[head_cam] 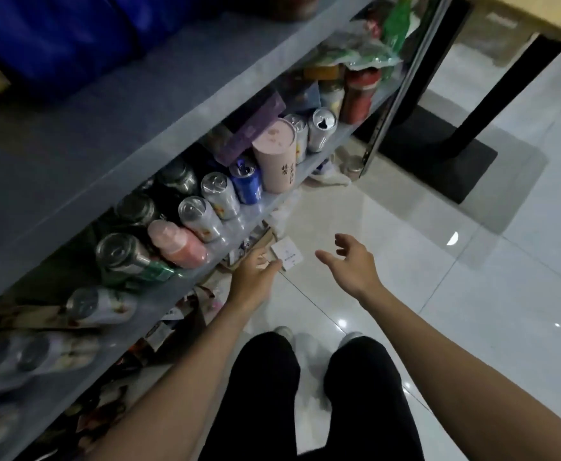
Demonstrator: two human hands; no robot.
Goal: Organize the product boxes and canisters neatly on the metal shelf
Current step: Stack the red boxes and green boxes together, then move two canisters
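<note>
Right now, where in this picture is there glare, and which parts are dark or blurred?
Head view: glare spots lie on the glossy floor tiles; the metal shelf is dim underneath; the cans at the lower left are blurred; the wide angle bends the shelf's edges.

The scene is dim, with a cool bluish cast. The glossy white floor point(472, 294) is the brightest area and carries small hard spots of reflected glare, the largest a crescent point(452, 239). Under the upper board of the metal shelf point(122, 134) the cans point(202, 214) sit in shade, and only their tops catch light. A faint grey shadow lies on the tiles around the black table base point(439, 154). The whole frame is soft. The blue bags point(56, 31) at top left and the cans at lower left smear most. Wide-angle distortion bows the shelf's edges.
</note>
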